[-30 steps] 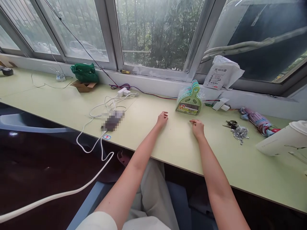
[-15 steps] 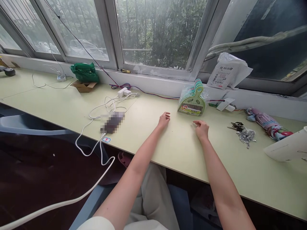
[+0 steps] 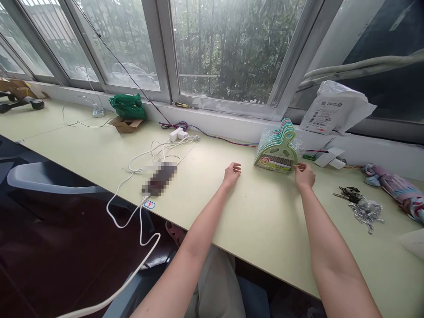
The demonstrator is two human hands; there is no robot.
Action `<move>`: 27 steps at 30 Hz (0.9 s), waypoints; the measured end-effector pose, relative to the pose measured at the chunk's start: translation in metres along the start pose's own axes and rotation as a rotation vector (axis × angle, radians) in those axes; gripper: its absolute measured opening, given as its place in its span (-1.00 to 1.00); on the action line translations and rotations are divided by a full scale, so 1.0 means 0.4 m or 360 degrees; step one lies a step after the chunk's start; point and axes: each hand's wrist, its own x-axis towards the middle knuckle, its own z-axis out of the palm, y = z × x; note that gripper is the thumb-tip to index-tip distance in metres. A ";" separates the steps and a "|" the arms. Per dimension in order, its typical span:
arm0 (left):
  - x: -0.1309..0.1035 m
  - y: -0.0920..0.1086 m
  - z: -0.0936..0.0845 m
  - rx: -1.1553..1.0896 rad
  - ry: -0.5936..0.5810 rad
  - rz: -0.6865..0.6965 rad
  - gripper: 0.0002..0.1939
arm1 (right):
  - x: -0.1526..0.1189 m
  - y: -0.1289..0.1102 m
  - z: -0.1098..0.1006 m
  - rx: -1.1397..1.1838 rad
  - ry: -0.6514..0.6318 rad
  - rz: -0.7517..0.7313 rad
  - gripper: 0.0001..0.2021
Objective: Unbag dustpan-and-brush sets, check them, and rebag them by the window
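Observation:
A stack of small green dustpans with brushes (image 3: 276,152), partly wrapped in clear plastic, stands upright on the table near the window wall. At its lower right edge is my right hand (image 3: 304,176), fingers bent and pointing at the front dustpan's rim. The fingertips look to be at or against that rim; a firm hold is not visible. To the left of the stack my left hand (image 3: 232,173) hovers over or rests lightly on the table, fingers loosely apart with nothing in them.
Left of my hands lie a blurred-out dark device (image 3: 159,179) and white cables (image 3: 132,170). Behind are a green bag (image 3: 127,106) and a cardboard box (image 3: 127,125). Keys (image 3: 361,205) and a folded umbrella (image 3: 397,187) lie right. A white plastic package (image 3: 334,108) sits on the sill.
My right hand has moved right and forward to the dustpan stack's right edge. My left hand stays about where it was. The camera view has turned slightly left and up.

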 end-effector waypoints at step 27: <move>-0.004 0.038 0.005 -0.0745 -0.0440 -0.0235 -0.51 | -0.314 -0.191 -0.075 0.0223 -0.0086 -0.0505 -0.87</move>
